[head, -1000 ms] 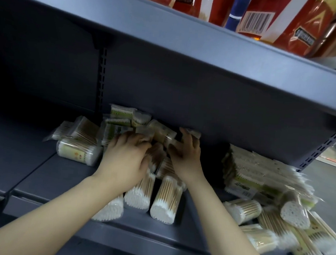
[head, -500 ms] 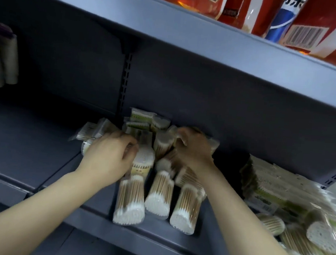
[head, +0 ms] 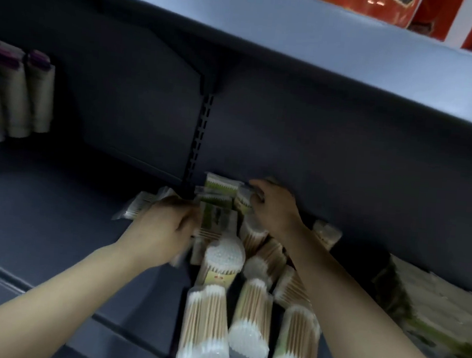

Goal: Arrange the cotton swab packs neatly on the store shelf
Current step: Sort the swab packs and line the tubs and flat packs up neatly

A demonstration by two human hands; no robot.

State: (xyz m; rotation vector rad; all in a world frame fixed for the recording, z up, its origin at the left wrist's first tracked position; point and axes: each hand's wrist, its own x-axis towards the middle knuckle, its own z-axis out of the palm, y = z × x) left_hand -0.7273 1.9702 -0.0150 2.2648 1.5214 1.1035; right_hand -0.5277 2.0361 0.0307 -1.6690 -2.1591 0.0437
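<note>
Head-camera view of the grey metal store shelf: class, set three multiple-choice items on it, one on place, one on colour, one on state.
1. Where do the purple-capped beige tubes stand?
A. far left of the grey metal shelf
B. far right
C. front edge

2. What colour are the packages on the upper shelf?
A. green
B. red
C. black

3. What is the right hand doing?
A. hanging idle
B. pressing the shelf edge
C. reaching into the clear cotton swab packs at the back

Answers: 1 A, they stand at the left edge of the view; 2 B, red wrappers show at the top; 3 C, its fingers curl among the rear packs.
</note>
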